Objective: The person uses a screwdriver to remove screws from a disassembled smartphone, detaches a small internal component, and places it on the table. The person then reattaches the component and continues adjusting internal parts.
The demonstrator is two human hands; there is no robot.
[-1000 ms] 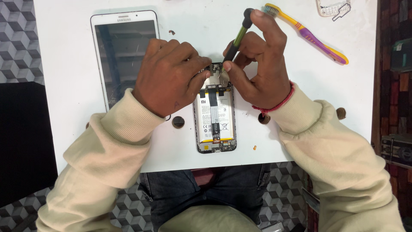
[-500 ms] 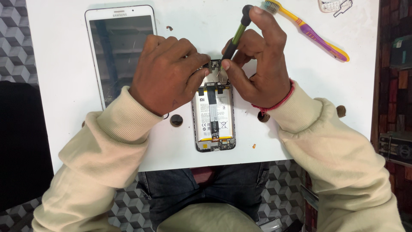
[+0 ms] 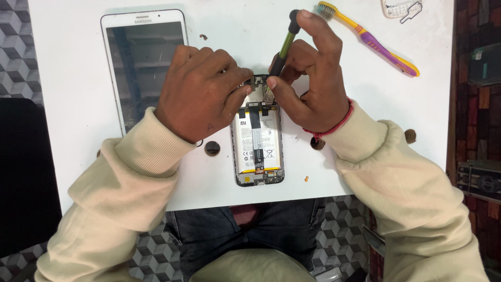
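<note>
An opened phone (image 3: 258,146) with its back cover off lies on the white table (image 3: 365,146), its white and yellow battery showing. My left hand (image 3: 201,94) rests over the phone's upper left corner and pinches a small part at its top edge. My right hand (image 3: 310,78) grips a green and black screwdriver (image 3: 284,44), tip down on the phone's top end, with the index finger on the handle's cap.
A white tablet (image 3: 141,62) lies face up at the left of the table. A yellow and purple toothbrush (image 3: 373,39) lies at the upper right. A tiny screw (image 3: 306,178) sits beside the phone's lower right. Round holes (image 3: 212,148) mark the tabletop.
The view has shifted slightly. Both hands stay at the phone's top end, with the screwdriver held nearly in place.
</note>
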